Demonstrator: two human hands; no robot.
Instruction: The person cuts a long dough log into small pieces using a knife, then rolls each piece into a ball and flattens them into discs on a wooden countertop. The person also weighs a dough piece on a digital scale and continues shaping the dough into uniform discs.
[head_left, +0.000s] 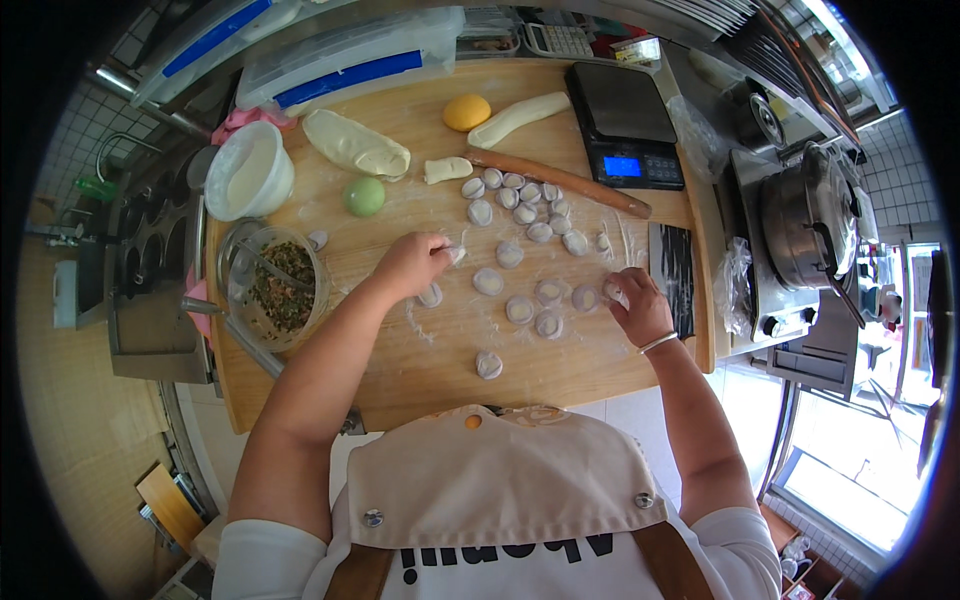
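Note:
My left hand (412, 264) pinches a small floured piece of dough (456, 253) over the wooden board (420, 382). A flattened dough disc (429, 295) lies just below those fingers. At the right, the fingers of my right hand (641, 306) are closed around another pale dough piece (616, 292), partly covered by them. Several flattened purple-and-white dough discs (520, 309) are spread between my hands. Beyond them, several smaller, rounder dough pieces (527, 214) sit in a cluster below a wooden rolling pin (562, 180).
A bowl of chopped filling (283, 281) and a white tub of flour (251, 176) stand left. Behind are a large dough piece (352, 144), a green dough ball (364, 196), a yellow ball (466, 112) and a digital scale (626, 112). A dough scraper (671, 277) and steel pot (802, 217) are right.

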